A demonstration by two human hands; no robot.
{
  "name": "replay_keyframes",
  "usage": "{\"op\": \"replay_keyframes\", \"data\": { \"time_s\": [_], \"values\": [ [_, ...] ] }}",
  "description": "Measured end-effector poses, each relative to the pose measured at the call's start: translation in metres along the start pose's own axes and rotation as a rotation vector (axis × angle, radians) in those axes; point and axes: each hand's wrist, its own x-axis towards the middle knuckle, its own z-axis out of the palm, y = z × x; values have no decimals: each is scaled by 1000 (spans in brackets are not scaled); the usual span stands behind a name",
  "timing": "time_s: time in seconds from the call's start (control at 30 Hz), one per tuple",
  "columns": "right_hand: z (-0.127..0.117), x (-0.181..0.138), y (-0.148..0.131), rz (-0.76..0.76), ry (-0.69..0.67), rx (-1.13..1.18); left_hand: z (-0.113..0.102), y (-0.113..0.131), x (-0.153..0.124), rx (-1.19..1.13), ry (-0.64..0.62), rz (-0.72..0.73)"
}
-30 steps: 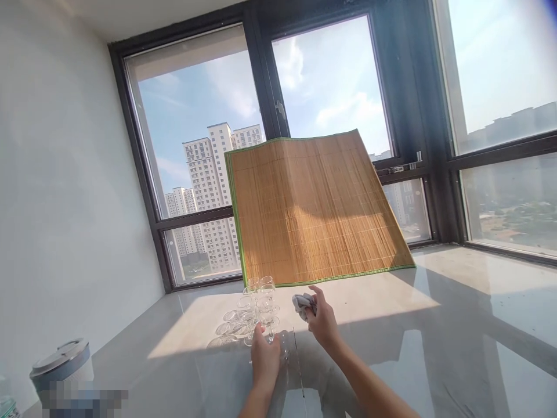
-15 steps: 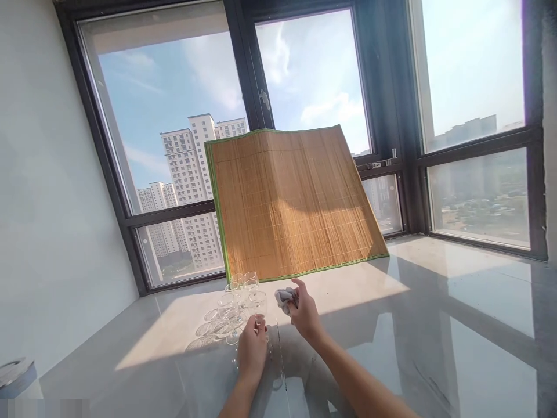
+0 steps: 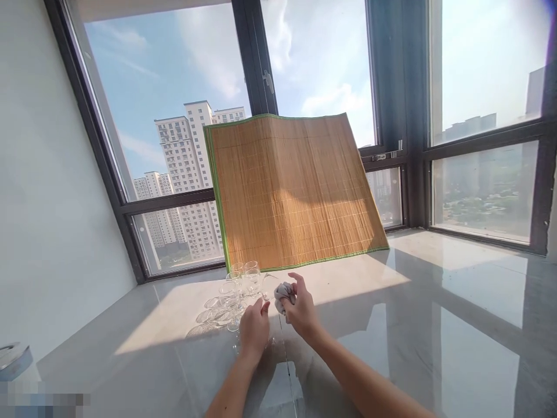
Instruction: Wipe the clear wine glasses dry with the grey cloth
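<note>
My left hand (image 3: 254, 330) is closed on a clear stemmed glass (image 3: 268, 283), which is tilted with its bowl towards the cloth; the grip hides much of the stem. In my right hand (image 3: 303, 309) a crumpled grey-white cloth (image 3: 284, 295) is bunched, close to the glass's rim; whether they touch I cannot tell. The right index finger sticks out above the cloth. Just left of and behind my left hand, several clear stemmed glasses (image 3: 251, 277) stand upright in a cluster on the glossy grey surface (image 3: 348, 360).
A bamboo mat (image 3: 291, 191) with green edging leans against the dark-framed windows behind the glasses. At the lower left, part of a round-topped container (image 3: 15, 357) shows. A white wall (image 3: 69, 174) rises on the left. Sunlight and reflections streak the surface.
The glass in my left hand has tipped over to the right, towards the cloth. My right hand has brought the cloth slightly closer to it. The view has dipped a little.
</note>
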Motion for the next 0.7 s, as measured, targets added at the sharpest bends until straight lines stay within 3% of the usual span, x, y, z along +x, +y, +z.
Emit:
{"op": "replay_keyframes", "data": {
  "time_s": [0.27,0.47,0.6,0.7],
  "values": [
    [-11,5,-5,-254,-71,-253,-6,9,-8,243,64,178],
    [-38,26,13,-197,60,-394,-10,10,-8,185,97,183],
    [-42,29,25,-130,-70,-436,-8,7,-6,145,69,99],
    [-39,28,25,-122,-202,-342,-8,5,-5,166,36,71]
  ]
}}
